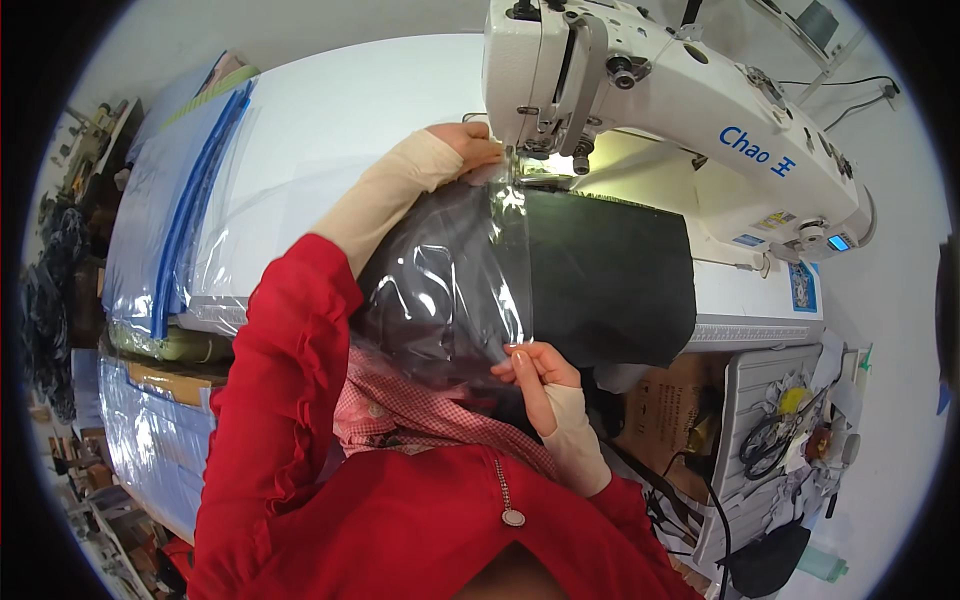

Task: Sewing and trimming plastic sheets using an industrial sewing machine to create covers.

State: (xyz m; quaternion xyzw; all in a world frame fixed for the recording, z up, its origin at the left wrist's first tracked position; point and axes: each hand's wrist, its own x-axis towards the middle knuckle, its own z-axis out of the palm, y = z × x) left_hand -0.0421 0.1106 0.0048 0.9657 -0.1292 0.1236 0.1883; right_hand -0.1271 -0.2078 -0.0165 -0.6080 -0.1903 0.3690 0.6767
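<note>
A white sewing machine (690, 100) stands on the white table, its lamp lighting the needle area. Under its head runs the edge of a clear plastic sheet (440, 270), which lies over black fabric (610, 270) and drapes off the near table edge. My left hand (468, 145) is beside the presser foot, fingers closed on the sheet's far edge; its fingertips are partly hidden by the machine head. Lower down, my right hand (540, 375) pinches the near end of the same clear edge between thumb and fingers.
Folded blue plastic-covered sheets (180, 200) are stacked at the table's left end, with more wrapped bundles (150, 430) below. At the lower right, a grey tray (745, 440) holds black-handled scissors (768, 445) and scraps. A cardboard box (668, 415) sits under the table edge.
</note>
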